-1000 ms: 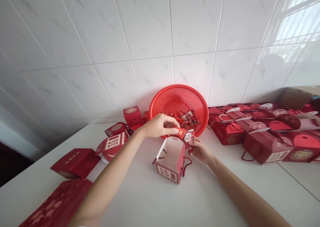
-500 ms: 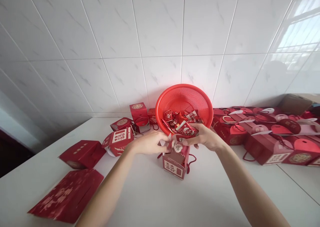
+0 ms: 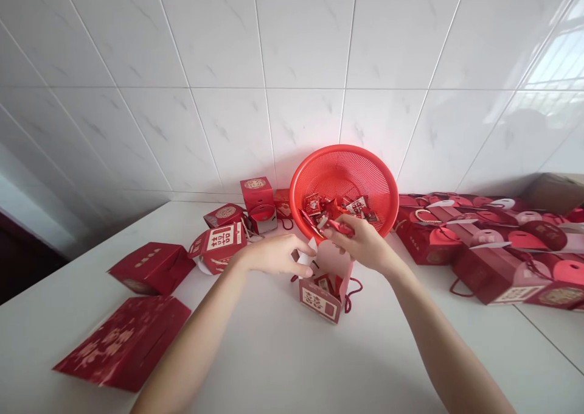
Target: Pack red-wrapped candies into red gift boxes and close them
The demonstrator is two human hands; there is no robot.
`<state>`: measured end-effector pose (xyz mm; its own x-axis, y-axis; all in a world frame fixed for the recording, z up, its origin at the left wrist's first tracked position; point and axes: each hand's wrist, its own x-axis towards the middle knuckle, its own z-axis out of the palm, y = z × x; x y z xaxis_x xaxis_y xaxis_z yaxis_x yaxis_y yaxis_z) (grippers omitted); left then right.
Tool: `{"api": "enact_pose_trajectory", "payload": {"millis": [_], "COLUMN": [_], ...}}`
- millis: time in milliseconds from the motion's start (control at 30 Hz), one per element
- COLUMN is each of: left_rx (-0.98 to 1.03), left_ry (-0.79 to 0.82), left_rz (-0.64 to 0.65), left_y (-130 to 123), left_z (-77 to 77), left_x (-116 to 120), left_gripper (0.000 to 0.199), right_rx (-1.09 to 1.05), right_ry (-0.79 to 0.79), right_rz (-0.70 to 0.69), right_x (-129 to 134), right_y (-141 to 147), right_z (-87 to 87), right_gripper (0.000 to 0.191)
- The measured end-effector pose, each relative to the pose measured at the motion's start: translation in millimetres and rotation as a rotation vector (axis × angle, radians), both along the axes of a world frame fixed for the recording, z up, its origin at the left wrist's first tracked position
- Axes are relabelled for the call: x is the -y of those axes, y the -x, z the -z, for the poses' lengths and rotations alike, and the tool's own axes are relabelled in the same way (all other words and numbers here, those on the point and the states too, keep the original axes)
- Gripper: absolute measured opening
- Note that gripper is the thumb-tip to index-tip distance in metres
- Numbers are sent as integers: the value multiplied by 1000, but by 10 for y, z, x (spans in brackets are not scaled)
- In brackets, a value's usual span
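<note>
A small red gift box (image 3: 319, 302) stands open on the white table, with red packets inside and a cord loop at its right side. My left hand (image 3: 280, 256) grips the box's pale upper flap between thumb and fingers. Above the box's back edge, at the front of the red basket (image 3: 344, 152), my right hand (image 3: 358, 240) is closed on a red wrapped packet (image 3: 335, 225). Several wrapped packets (image 3: 356, 206) lie in the basket, which leans back towards the wall.
Several closed red boxes (image 3: 426, 243) crowd the right side, with a brown carton (image 3: 554, 192) behind them. At the left stand more red boxes (image 3: 148, 268) and a flattened floral one (image 3: 121, 344). A tiled wall borders the table.
My right hand has moved up from the box towards the basket. The packet that covered the box opening is gone from there, and packets now show inside. The view has shifted slightly.
</note>
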<state>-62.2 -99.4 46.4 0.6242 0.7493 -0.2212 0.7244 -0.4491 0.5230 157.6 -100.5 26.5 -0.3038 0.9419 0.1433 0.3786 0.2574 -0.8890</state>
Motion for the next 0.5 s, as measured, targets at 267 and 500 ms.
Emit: {"api": "enact_pose_trajectory", "payload": {"millis": [267, 500], "left_rx": [-61, -83], "left_ry": [10, -14], "left_rz": [-6, -40], "left_y": [8, 11], "left_z": [21, 16], "left_x": [-7, -9], "left_gripper": [50, 77], "right_rx": [-20, 280], "right_ry": [-48, -102], "right_rz": [-279, -113], "right_x": [104, 77], "right_y": [-12, -156], "right_z": [-53, -65], "right_gripper": [17, 14]}}
